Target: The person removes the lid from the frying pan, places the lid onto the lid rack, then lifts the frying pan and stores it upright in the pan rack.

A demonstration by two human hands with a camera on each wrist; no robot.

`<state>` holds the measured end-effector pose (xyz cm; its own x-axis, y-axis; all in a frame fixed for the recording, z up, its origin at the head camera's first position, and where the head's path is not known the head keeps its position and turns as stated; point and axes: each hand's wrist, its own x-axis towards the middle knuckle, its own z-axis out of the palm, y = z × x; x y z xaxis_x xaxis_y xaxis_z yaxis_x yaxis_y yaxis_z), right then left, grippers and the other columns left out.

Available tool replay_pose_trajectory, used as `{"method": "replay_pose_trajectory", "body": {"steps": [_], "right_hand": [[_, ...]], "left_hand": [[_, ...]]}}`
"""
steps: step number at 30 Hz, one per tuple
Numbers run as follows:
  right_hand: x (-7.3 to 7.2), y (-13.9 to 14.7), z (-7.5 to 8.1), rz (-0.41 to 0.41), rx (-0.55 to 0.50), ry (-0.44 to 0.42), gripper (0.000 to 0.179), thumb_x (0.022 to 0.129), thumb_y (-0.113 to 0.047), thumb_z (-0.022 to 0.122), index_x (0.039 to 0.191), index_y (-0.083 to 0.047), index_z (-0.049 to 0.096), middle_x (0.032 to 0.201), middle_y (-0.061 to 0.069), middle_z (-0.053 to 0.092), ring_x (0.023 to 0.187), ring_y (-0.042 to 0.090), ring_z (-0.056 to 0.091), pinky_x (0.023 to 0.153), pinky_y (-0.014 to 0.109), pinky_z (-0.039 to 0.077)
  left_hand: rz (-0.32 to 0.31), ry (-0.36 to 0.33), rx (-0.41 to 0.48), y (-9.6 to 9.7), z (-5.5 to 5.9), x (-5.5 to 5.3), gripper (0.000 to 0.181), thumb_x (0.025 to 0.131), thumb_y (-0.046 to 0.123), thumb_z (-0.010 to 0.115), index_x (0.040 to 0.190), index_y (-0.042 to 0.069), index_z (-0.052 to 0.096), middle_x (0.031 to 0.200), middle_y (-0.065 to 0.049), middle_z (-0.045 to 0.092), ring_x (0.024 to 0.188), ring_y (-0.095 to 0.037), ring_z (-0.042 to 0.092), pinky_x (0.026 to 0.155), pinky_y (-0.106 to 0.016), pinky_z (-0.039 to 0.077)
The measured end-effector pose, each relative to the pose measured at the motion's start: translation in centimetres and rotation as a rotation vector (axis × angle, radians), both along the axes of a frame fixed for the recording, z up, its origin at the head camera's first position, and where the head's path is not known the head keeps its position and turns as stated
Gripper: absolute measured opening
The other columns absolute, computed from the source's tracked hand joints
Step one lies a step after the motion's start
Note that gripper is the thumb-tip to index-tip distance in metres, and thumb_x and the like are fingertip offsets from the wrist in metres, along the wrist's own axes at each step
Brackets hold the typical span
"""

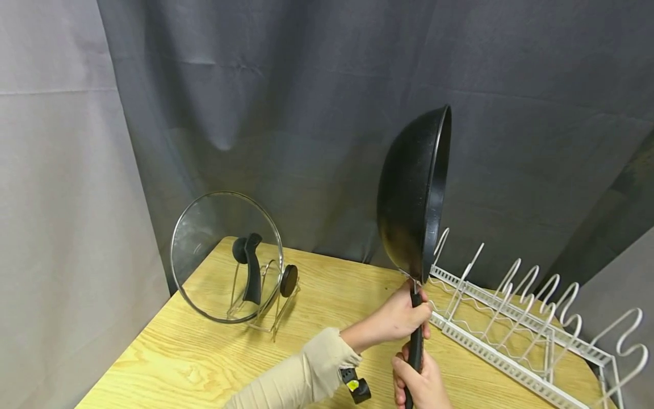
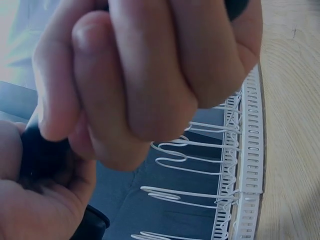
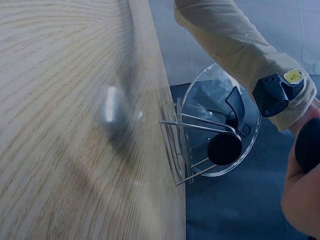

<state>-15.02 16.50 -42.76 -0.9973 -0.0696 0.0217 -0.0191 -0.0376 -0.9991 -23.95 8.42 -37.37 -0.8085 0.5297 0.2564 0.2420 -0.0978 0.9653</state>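
A black wok (image 1: pixel 414 193) is held up on its edge above the table, its rounded underside to the left and its opening to the right. My left hand (image 1: pixel 398 318) grips the top of the black handle (image 1: pixel 416 341), close under the pan. Lower down on the same handle, my right hand (image 1: pixel 420 382) holds on with the thumb laid across it. In the left wrist view, the curled fingers of the left hand (image 2: pixel 145 75) fill the upper part, with the right hand (image 2: pixel 45 200) at lower left. The wok's inside is mostly hidden.
At left, a glass lid (image 1: pixel 204 272) with a black handle (image 1: pixel 252 267) leans upright in a small wire stand (image 1: pixel 276 318) with black round ends. A long white pan rack (image 1: pixel 511 352) with wavy wire dividers lies along the right. Dark cloth (image 1: pixel 306 113) hangs behind the wooden table (image 1: pixel 174 358).
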Motion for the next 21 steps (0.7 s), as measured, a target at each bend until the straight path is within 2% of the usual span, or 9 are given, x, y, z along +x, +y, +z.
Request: {"method": "replay_pose_trajectory", "body": {"steps": [6,12,16,21], "right_hand": [[0.3,0.0,-0.1,-0.035,-0.030,-0.012,0.019,0.091,-0.004,0.050,0.087,-0.003,0.032,0.054,-0.001,0.040,0.038,0.010,0.045,0.036,0.022,0.040],[0.7,0.0,-0.5,-0.071,-0.061,0.090,0.018,0.091,0.002,0.048,0.084,-0.003,0.032,0.053,-0.002,0.039,0.036,0.009,0.043,0.033,0.023,0.039],[0.8,0.1,-0.8,-0.057,-0.080,0.170,0.021,0.091,0.005,0.046,0.079,-0.005,0.032,0.052,-0.004,0.039,0.036,0.006,0.044,0.031,0.024,0.039],[0.9,0.4,-1.0,-0.052,-0.098,0.180,0.025,0.092,0.004,0.046,0.076,-0.008,0.030,0.053,-0.005,0.038,0.037,0.005,0.044,0.032,0.023,0.040]], "left_hand": [[-0.024,0.000,-0.016,0.4,0.1,0.1,0.010,0.088,0.000,0.048,0.095,0.004,0.041,0.055,0.001,0.049,0.043,-0.005,0.054,0.043,-0.017,0.043],[-0.047,0.023,-0.031,0.9,0.0,0.1,0.012,0.086,-0.003,0.047,0.092,0.005,0.041,0.051,0.001,0.050,0.042,-0.004,0.053,0.043,-0.017,0.044],[-0.069,0.026,-0.044,1.1,0.0,0.2,0.012,0.086,-0.002,0.048,0.093,0.007,0.042,0.051,0.000,0.050,0.042,-0.004,0.053,0.044,-0.018,0.045],[-0.093,0.029,-0.055,1.5,0.2,0.3,0.011,0.088,-0.002,0.048,0.094,0.005,0.042,0.050,-0.001,0.051,0.042,-0.005,0.054,0.044,-0.018,0.045]]}}
